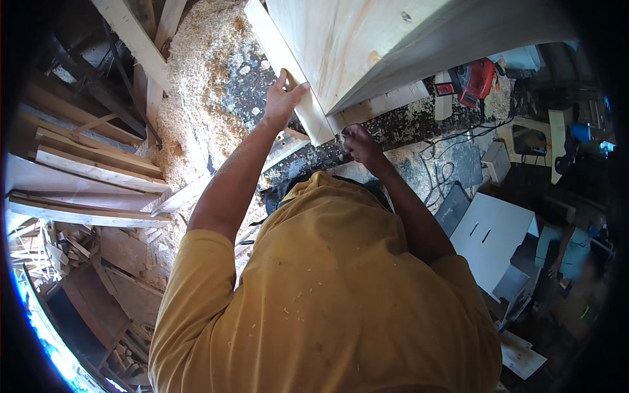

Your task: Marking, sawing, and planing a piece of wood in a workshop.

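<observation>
A long pale wooden board lies along the lower left edge of a large plywood panel. My left hand grips this board, its thumb on top and the fingers along the outer edge. Close to the board's near end, my right hand is closed, with its fingers curled in; whatever it holds is hidden. A second wooden board runs to the right from the same corner, along the other lower edge of the plywood.
A red power tool sits to the right, with black cable trailing nearby. Sawdust covers the floor. Stacked timber fills the left side. A white cabinet-like panel stands at right, near another person.
</observation>
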Motion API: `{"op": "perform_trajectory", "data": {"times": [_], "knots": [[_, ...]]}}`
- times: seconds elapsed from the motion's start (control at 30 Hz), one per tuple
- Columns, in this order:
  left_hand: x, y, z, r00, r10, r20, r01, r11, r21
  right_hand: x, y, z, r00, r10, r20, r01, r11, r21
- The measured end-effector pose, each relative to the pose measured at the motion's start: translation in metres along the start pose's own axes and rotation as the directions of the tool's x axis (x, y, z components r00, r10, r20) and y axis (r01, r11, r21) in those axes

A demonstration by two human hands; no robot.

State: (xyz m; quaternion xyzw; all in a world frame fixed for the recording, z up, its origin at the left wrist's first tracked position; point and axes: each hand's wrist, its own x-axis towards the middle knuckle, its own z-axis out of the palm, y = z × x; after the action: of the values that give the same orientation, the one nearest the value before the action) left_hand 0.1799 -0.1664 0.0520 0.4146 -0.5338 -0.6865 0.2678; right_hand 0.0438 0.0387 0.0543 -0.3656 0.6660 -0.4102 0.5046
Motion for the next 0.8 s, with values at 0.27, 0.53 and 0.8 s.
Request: {"op": "perform_trajectory", "data": {"times": [0.27, 0.53, 0.8], "knots": [[0.008, -0.007, -0.005, 0.997, 0.007, 0.079, -0.002, 0.998, -0.065, 0.013, -0.001, -0.018, 0.975, -0.118, -0.188, 0.092, 0.985, -0.143], [0.009, -0.01, -0.003, 0.994, -0.075, 0.08, 0.081, 0.994, -0.076, 0.034, 0.013, -0.004, 0.946, -0.246, -0.212, 0.17, 0.931, -0.321], [0.017, -0.029, -0.021, 0.987, -0.029, 0.155, 0.06, 0.978, -0.201, 0.037, -0.017, -0.013, 0.941, -0.318, -0.116, 0.255, 0.89, -0.378]]}}
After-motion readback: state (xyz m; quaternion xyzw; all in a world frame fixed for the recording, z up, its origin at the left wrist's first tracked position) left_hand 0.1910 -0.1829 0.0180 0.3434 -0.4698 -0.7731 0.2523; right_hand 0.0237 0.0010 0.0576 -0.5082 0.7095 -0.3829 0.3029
